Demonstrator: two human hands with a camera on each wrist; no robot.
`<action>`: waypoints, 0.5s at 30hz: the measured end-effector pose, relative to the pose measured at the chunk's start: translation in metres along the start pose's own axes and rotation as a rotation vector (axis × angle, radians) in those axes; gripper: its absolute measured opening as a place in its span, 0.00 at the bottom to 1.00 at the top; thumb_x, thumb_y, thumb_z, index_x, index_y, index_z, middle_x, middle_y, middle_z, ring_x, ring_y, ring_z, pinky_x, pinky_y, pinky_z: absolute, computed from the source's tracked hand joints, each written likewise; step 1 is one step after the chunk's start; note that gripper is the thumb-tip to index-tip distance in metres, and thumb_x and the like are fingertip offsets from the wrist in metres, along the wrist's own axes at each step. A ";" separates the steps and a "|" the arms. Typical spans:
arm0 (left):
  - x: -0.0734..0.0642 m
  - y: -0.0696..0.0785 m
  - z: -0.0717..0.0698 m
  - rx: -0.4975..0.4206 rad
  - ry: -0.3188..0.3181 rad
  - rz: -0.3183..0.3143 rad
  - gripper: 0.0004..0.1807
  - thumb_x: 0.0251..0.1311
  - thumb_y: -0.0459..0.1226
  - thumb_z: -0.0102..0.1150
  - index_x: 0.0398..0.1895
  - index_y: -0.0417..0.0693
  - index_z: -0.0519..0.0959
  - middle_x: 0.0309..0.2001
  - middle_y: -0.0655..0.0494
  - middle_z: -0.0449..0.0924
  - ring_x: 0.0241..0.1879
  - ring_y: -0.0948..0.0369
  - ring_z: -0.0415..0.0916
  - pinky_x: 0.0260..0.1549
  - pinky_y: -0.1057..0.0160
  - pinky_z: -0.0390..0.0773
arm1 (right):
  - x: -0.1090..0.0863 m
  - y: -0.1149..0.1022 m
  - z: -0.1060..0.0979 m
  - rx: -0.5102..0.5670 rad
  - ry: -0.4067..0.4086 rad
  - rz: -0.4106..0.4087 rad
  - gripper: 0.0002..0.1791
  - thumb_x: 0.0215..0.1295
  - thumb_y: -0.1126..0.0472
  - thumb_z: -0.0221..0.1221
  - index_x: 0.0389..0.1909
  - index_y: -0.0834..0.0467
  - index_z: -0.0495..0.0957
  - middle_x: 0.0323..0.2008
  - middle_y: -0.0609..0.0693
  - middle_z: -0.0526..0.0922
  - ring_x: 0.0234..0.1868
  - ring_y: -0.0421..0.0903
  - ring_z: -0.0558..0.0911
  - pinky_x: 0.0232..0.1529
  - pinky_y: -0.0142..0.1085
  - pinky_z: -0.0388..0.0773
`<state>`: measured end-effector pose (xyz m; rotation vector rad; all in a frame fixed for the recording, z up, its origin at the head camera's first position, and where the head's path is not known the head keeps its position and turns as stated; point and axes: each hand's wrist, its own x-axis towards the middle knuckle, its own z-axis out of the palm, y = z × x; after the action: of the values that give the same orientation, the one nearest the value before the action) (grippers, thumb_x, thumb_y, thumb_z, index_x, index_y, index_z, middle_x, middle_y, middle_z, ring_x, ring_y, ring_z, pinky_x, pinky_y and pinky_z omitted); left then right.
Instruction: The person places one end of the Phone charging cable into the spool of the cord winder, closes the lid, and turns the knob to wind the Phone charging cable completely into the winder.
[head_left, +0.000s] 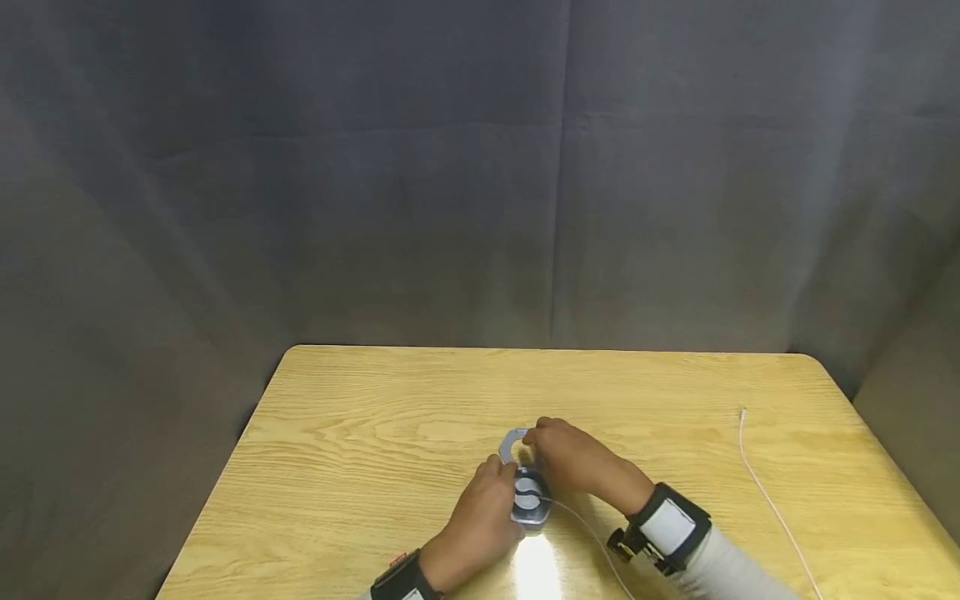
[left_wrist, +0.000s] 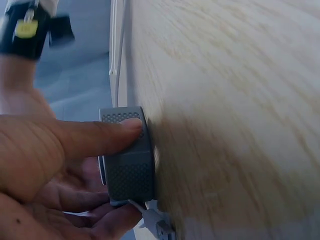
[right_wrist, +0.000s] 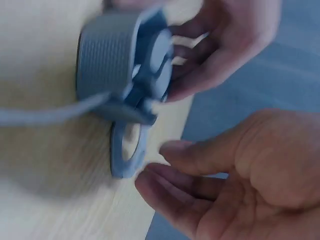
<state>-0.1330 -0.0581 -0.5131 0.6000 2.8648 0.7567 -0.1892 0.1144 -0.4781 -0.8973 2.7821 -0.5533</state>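
A grey cable winder (head_left: 531, 500) with a pale S-shaped core sits on the table, its sides textured. My left hand (head_left: 483, 512) grips it, thumb on the textured side (left_wrist: 127, 175) in the left wrist view. A flat ring-shaped flap (right_wrist: 127, 150) extends from the winder's far end. My right hand (head_left: 577, 462) is beside that flap; in the right wrist view its bent thumb and fingers are apart, with nothing seen between them. Whether a fingertip touches the flap I cannot tell. A thin white cable (head_left: 588, 529) runs out of the winder's core under my right forearm.
On the right of the wooden table (head_left: 360, 433) lies a length of white cable (head_left: 776, 512), with a small plug (head_left: 742, 413) at its far end. Grey curtain (head_left: 450, 208) hangs behind the table and at its sides.
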 end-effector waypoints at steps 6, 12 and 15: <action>0.001 0.003 0.005 -0.020 -0.057 -0.036 0.39 0.41 0.27 0.77 0.62 0.29 0.73 0.46 0.49 0.74 0.45 0.58 0.72 0.47 0.63 0.83 | 0.023 0.005 0.011 -0.150 -0.065 0.052 0.22 0.64 0.68 0.68 0.58 0.66 0.79 0.55 0.62 0.80 0.54 0.60 0.80 0.54 0.50 0.85; 0.000 0.002 0.002 0.028 -0.055 -0.045 0.41 0.43 0.31 0.80 0.63 0.26 0.72 0.52 0.43 0.74 0.50 0.54 0.74 0.52 0.58 0.84 | 0.035 -0.004 0.019 -0.383 -0.097 0.008 0.11 0.66 0.64 0.66 0.48 0.63 0.84 0.43 0.54 0.80 0.41 0.49 0.76 0.42 0.39 0.83; 0.000 0.000 0.000 0.034 -0.034 -0.045 0.41 0.42 0.30 0.79 0.62 0.26 0.72 0.50 0.44 0.74 0.48 0.56 0.73 0.50 0.59 0.84 | 0.042 -0.003 0.021 -0.306 -0.079 0.036 0.11 0.68 0.62 0.65 0.47 0.65 0.82 0.41 0.55 0.78 0.41 0.50 0.73 0.42 0.41 0.80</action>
<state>-0.1332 -0.0581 -0.5133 0.5456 2.8555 0.6856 -0.2161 0.0809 -0.4982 -0.8988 2.8495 -0.0838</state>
